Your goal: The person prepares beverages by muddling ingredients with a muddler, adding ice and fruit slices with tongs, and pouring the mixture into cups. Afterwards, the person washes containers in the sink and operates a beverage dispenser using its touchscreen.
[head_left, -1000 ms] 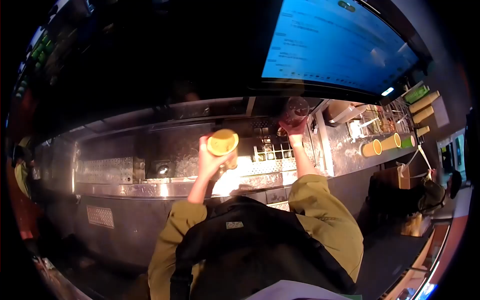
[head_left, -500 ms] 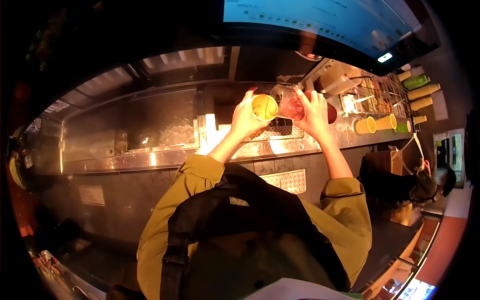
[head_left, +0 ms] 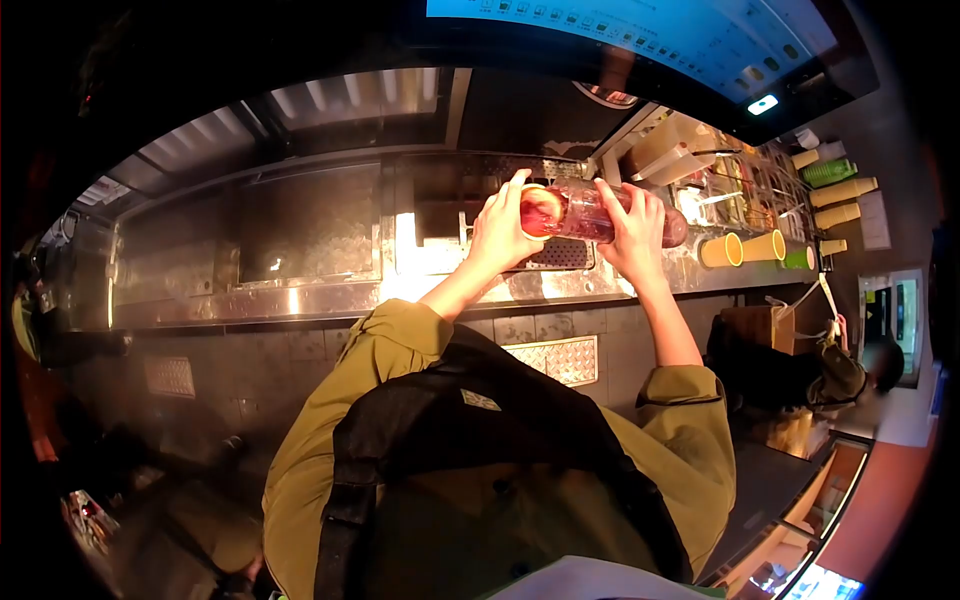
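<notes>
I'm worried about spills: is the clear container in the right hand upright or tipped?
Tipped: the clear container lies nearly sideways in the right hand, its mouth end toward the cup in the left hand.

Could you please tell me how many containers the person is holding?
2: a cup in the left hand, and a clear container in the right hand, tipped toward the cup.

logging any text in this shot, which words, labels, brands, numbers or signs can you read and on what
No text is legible.
Large screen: icons and marks, too small and blurred to read.
Patch on the apron: markings too small to read.
Cup in the left hand: no readable lettering shows.
Clear container in the right hand: none readable either.
</notes>
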A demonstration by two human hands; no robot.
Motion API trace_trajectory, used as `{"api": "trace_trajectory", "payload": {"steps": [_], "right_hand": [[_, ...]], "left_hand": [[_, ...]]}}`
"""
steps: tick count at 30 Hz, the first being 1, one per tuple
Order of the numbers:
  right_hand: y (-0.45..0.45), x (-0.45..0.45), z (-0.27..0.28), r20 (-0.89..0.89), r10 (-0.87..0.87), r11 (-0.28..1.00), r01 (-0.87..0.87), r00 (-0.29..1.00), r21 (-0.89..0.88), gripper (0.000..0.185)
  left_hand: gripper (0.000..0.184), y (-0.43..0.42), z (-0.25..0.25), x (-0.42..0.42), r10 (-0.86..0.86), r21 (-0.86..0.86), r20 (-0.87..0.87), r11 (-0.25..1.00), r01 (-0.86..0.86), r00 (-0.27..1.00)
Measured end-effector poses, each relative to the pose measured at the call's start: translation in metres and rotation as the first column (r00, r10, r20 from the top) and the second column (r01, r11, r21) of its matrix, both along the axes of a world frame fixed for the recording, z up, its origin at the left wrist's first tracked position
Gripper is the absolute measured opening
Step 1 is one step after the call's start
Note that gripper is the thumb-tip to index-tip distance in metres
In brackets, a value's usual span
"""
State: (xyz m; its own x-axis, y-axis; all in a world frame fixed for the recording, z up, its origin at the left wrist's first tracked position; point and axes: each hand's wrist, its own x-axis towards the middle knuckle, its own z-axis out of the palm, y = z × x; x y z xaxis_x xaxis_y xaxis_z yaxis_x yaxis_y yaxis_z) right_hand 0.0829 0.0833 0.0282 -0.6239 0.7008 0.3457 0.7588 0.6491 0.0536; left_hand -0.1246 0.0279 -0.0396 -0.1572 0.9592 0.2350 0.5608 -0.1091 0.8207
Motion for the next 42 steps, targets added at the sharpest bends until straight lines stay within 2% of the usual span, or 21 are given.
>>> {"api": "trace_trajectory", "payload": {"steps": [7,16,22,25,29,30,34,35,37,38,39,40,41,42], "right_hand": [[0.000,-0.004,0.005,0.026,0.024,1.000,-0.024,0.999,0.009,0.091],[-0.001,-0.010,0.020,0.077,0.049,0.998,-0.052,0.996,0.032,0.091],[-0.007,-0.019,0.029,0.070,0.073,0.997,-0.075,0.995,0.016,0.090],[-0.010,-0.027,0.035,0.125,0.112,0.982,-0.129,0.986,0.138,0.093],[-0.025,-0.047,0.050,0.144,0.156,0.973,-0.177,0.977,0.148,0.094],[-0.031,-0.055,0.056,0.125,0.172,0.977,-0.186,0.977,0.104,0.089],[-0.057,-0.096,0.071,0.019,0.242,0.970,-0.242,0.970,-0.009,0.095],[-0.061,-0.109,0.071,-0.009,0.258,0.965,-0.259,0.966,-0.032,0.094],[-0.068,-0.143,0.064,-0.127,0.333,0.935,-0.344,0.934,-0.083,0.088],[-0.075,-0.165,0.056,-0.191,0.299,0.927,-0.332,0.935,-0.176,0.086],[-0.091,-0.200,0.054,-0.588,0.041,0.794,-0.384,0.807,-0.471,0.087],[-0.107,-0.240,0.059,-0.702,-0.352,0.503,-0.507,0.620,-0.700,0.089],[-0.114,-0.249,0.041,-0.658,0.063,0.666,-0.523,0.750,-0.532,0.092],[-0.120,-0.260,0.024,-0.501,0.411,0.776,-0.580,0.762,-0.246,0.095]], "left_hand": [[0.100,-0.003,0.003,0.001,0.042,0.009,-0.015,0.999,-0.042,0.999],[0.097,-0.006,0.010,-0.005,0.040,0.001,0.066,0.999,-0.040,0.997],[0.096,-0.015,0.014,-0.015,0.055,0.075,0.100,0.995,-0.063,0.993],[0.095,-0.026,0.021,-0.025,0.092,0.052,0.073,0.994,-0.096,0.993],[0.095,-0.047,0.026,-0.043,0.118,0.099,0.100,0.987,-0.128,0.988],[0.097,-0.053,0.029,-0.050,0.126,0.104,0.101,0.985,-0.137,0.987],[0.096,-0.094,0.037,-0.084,0.194,0.097,0.172,0.972,-0.213,0.966],[0.095,-0.105,0.040,-0.092,0.266,0.150,0.147,0.946,-0.287,0.953],[0.095,-0.127,0.032,-0.119,0.240,0.120,0.281,0.952,-0.283,0.929],[0.093,-0.146,0.041,-0.137,0.253,0.073,0.292,0.956,-0.285,0.922],[0.090,-0.168,0.048,-0.152,0.278,0.025,0.305,0.954,-0.299,0.911],[0.090,-0.183,0.042,-0.166,0.344,0.108,0.267,0.918,-0.383,0.900],[0.090,-0.204,0.035,-0.188,0.400,0.194,0.218,0.876,-0.442,0.890],[0.092,-0.236,0.047,-0.211,0.446,0.081,0.204,0.879,-0.469,0.871]]}}
